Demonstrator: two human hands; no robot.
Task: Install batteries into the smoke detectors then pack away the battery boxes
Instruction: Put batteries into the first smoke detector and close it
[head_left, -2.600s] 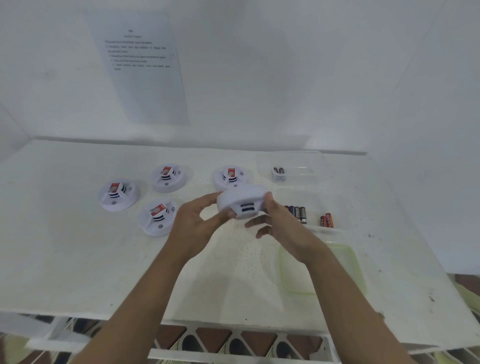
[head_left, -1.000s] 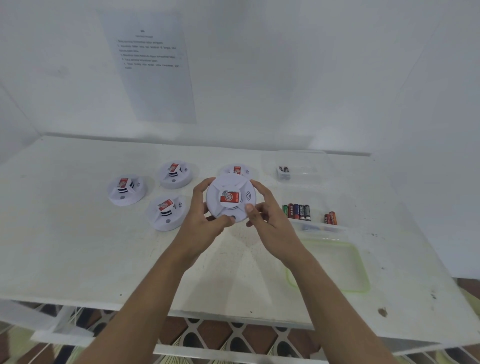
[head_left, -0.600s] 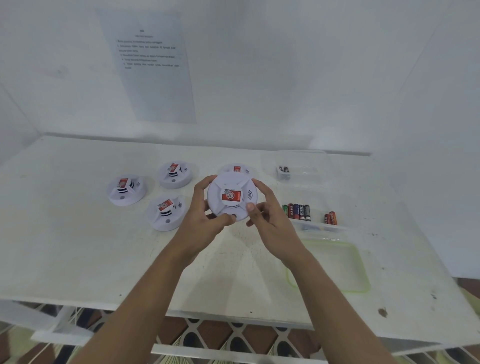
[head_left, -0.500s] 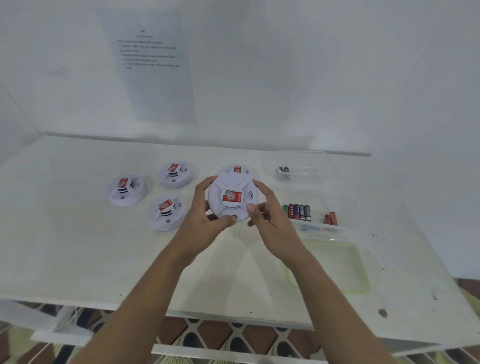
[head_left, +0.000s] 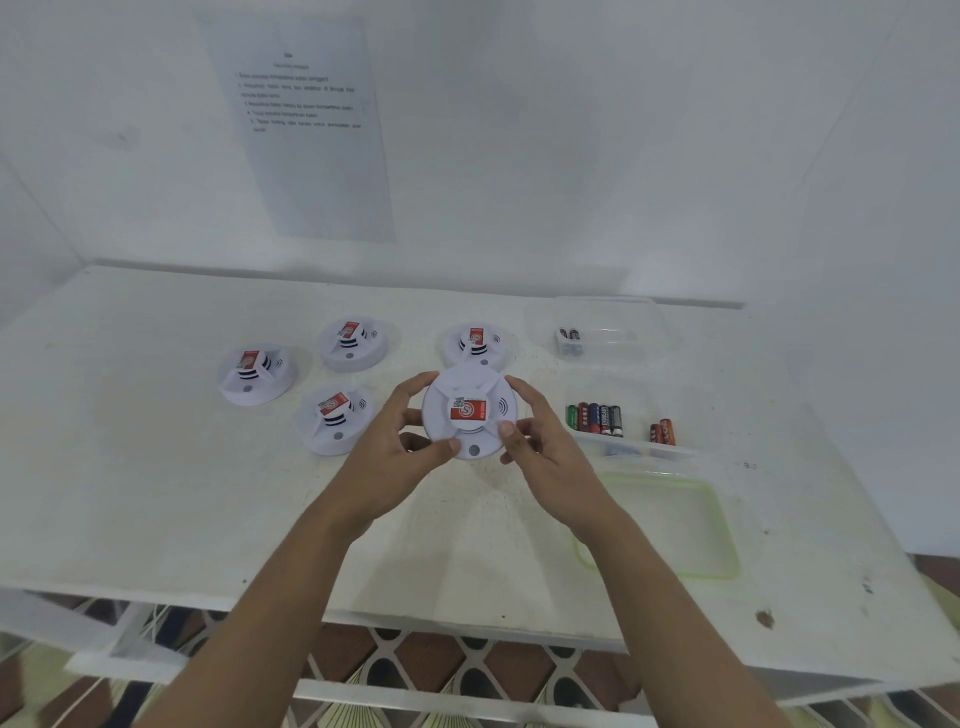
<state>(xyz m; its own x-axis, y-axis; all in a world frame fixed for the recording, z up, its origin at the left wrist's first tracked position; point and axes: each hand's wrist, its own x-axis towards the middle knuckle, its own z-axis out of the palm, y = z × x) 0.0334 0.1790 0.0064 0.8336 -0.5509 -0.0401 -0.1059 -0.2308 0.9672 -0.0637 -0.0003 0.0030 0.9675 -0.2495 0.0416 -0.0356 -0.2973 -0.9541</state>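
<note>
between the two hands, lifted a little off the counter (head_left: 156, 493), sits one smoke detector (head_left: 469, 410), its red-labelled face turned up toward the person. the left hand (head_left: 395, 452) curls round its left rim, thumb on the near edge and fingers behind. the right hand (head_left: 545, 447) clasps the opposite rim the same way. so the hands are apart, both clamped on the one detector.

to the left of the left hand four more detectors stand label-up on the counter: one just beside it (head_left: 335, 418), one further left (head_left: 254, 376), one further back (head_left: 353, 343), and one right behind the held detector (head_left: 475, 343). just right of the right hand is a clear battery box (head_left: 628, 451) with a row of batteries (head_left: 595, 420) and a few more (head_left: 663, 432) inside. a second clear box (head_left: 618, 338) lies beyond it, holding a couple of batteries (head_left: 568, 335). a green-rimmed lid (head_left: 657, 525) lies flat near the right forearm.

this looks like the battery-fitting step on this one detector, the two-sided hold suggesting a twist of the casing. whether it is being opened or closed, and whether batteries are already in, i cannot tell from here. if it is empty, the next move calls for one hand to let go and reach into the near box while the other steadies the detector. if it is loaded, it wants setting down among the others. the boxes are not yet packed away.
</note>
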